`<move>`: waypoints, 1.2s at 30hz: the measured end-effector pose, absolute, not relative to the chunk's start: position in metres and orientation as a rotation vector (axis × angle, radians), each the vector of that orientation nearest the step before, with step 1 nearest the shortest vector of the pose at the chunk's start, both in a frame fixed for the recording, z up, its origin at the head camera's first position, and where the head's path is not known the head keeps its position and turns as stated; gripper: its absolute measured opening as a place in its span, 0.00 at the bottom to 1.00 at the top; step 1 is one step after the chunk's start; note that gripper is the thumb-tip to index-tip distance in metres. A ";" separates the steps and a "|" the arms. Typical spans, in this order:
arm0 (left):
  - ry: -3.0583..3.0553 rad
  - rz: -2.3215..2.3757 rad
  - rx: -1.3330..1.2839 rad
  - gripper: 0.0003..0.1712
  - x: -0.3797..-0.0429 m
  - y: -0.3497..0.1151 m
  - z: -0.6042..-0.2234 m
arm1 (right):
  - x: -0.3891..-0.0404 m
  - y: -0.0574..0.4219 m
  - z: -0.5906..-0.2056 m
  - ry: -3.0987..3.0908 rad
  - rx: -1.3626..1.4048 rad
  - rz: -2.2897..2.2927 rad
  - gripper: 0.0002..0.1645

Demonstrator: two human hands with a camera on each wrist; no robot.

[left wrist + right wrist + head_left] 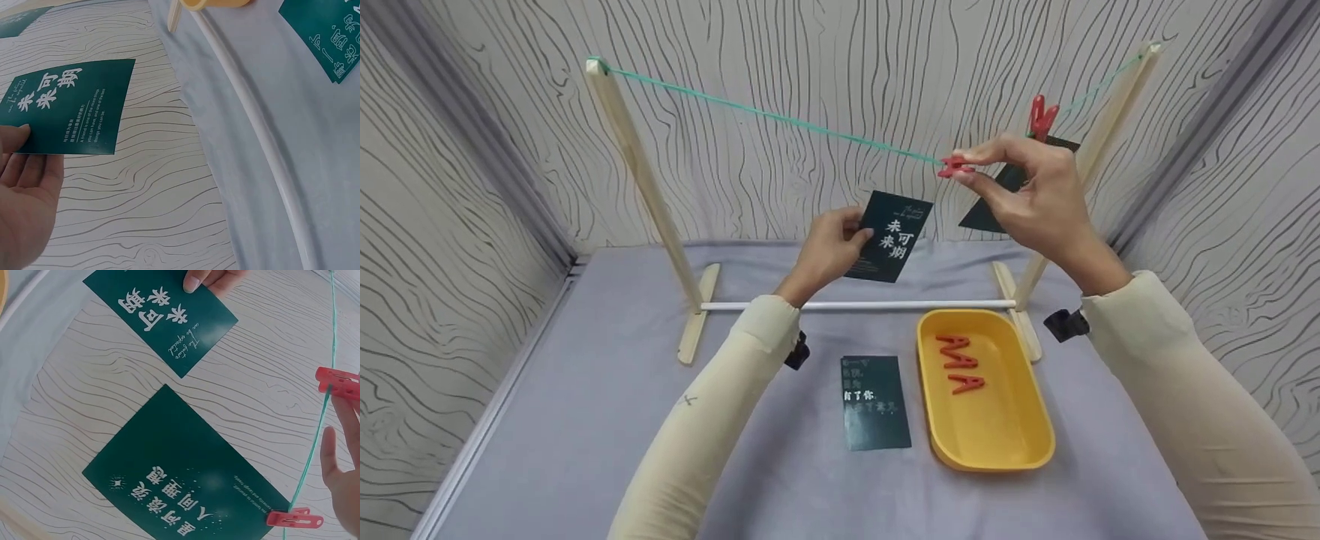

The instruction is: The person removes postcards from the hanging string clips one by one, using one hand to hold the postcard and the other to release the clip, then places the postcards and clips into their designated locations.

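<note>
Between two wooden posts (641, 161), seen from the head, a green string (780, 118) slants across in front of me. The person's right hand (1039, 195) is up beside it, thumb and forefinger closed in a pinch on a red clothespin (955, 167). The left hand (834, 244), lower down, has its thumb and fingers closed on the edge of a dark green card (889, 240), held tilted in the air below the string. Behind the right hand, a second card (982, 216) hangs from a second clothespin (1042, 118). On the lavender cloth (585, 412), a third card (877, 401) lies just beside a yellow tray (982, 420), where three more pegs (962, 364) sit in a row.

From the left wrist, I see the thumb on top of the held card and fingers beneath, its white lettering uncovered.

From the right wrist, the pinched clothespin touches the string; whether it bites on it, I can't tell. The held card is near the hanging one, a gap between them, and the second clothespin clips that one by its corner.
</note>
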State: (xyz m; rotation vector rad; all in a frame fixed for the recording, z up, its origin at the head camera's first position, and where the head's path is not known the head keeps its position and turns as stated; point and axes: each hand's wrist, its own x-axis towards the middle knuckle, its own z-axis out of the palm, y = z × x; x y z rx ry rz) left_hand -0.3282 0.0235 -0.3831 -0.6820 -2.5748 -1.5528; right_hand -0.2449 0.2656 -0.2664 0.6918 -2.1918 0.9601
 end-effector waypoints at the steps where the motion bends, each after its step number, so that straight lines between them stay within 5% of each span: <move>1: -2.576 -1.550 -0.678 0.13 -0.328 0.023 -0.384 | -0.244 0.265 -0.268 -2.179 0.700 0.960 0.10; 36: -2.639 -1.540 -0.575 0.13 -0.333 0.009 -0.406 | -0.233 0.271 -0.300 -2.033 0.716 0.871 0.19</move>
